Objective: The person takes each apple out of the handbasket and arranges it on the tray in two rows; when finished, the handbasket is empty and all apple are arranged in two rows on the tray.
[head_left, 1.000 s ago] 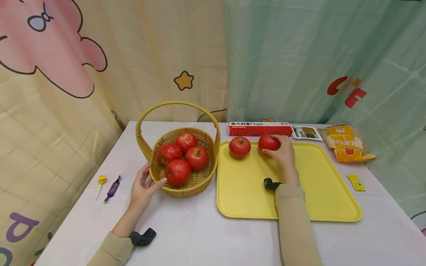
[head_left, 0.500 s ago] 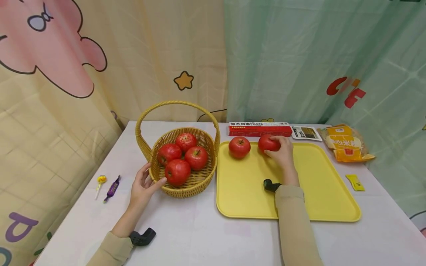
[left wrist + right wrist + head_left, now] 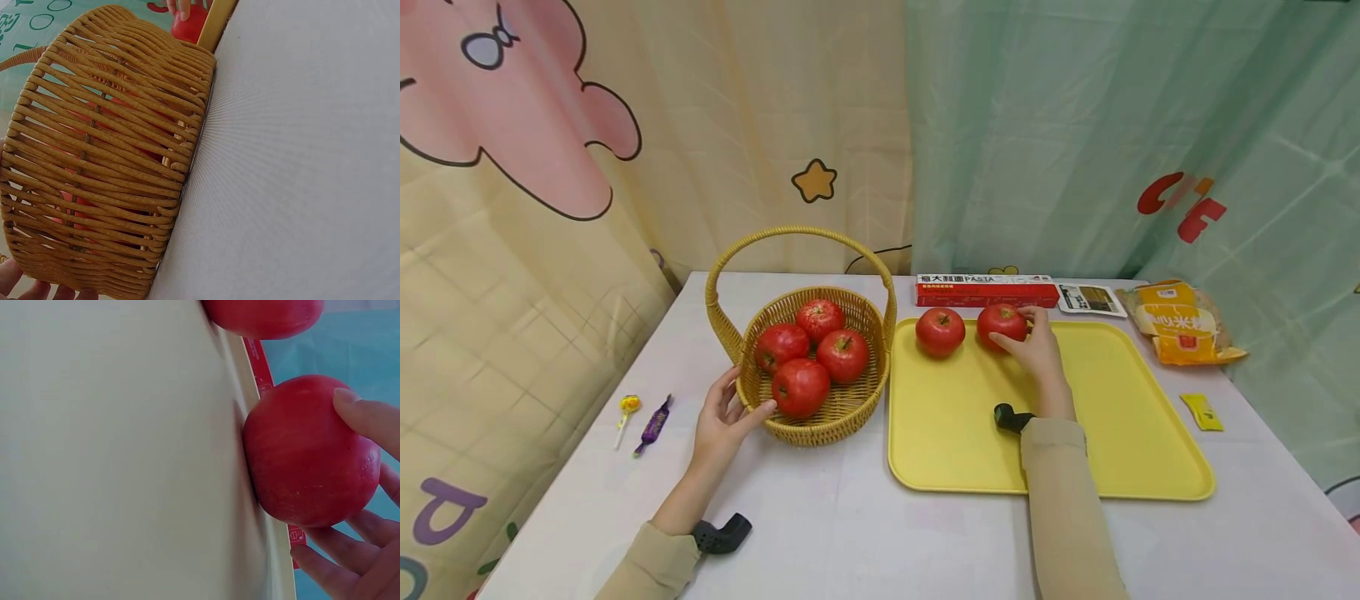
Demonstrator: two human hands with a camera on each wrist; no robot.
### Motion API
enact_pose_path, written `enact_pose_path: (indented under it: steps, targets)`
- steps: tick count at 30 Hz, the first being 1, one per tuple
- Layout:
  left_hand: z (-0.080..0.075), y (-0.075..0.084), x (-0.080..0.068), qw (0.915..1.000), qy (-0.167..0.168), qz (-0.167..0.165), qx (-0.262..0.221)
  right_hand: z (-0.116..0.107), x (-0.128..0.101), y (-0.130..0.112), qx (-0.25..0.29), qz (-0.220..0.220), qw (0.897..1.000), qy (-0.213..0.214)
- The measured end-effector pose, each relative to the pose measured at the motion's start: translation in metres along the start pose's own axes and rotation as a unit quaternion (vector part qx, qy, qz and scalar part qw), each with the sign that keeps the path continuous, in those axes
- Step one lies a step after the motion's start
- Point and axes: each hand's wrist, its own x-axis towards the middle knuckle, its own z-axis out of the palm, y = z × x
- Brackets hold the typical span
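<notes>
On the left, a wicker basket [image 3: 827, 431] with a tall arched handle holds several red apples [image 3: 801, 388]. My left hand [image 3: 722, 423] holds its near left side, thumb at the rim and fingers along the outer wall. In the left wrist view, fingertips [image 3: 65, 292] show at the lower edge of the woven wall [image 3: 106, 162]. My right hand [image 3: 1037, 354] grips a red apple [image 3: 1000, 326] at the back of the yellow tray [image 3: 970, 442]. In the right wrist view, the thumb [image 3: 369, 419] lies on that apple [image 3: 306, 453], with the other fingers around its far side. Another apple [image 3: 940, 332] sits to its left.
Behind the tray lie a red pasta box [image 3: 987, 294] and a small flat packet [image 3: 1092, 300]. An orange bag [image 3: 1183, 323] and a yellow sachet [image 3: 1202, 412] lie to the right. A lollipop [image 3: 628, 410] and a purple wrapped candy [image 3: 653, 426] are left of the basket.
The apple in my right hand has turned and shifted slightly left; its stem end now shows, and the fingers cover less of its top. The left hand and basket have stayed put.
</notes>
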Motion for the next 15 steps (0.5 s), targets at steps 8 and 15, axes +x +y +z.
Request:
enact_pose_path:
  steps: [8, 15]
  targets:
    - [0.000, 0.000, 0.000, 1.0000, -0.002, 0.002, -0.002, -0.007, -0.001, 0.001, 0.012, 0.018, 1.000, 0.009]
    - [0.000, 0.000, 0.000, 1.0000, -0.004, 0.004, -0.007, -0.021, -0.006, -0.011, -0.007, 0.033, 0.999, 0.007]
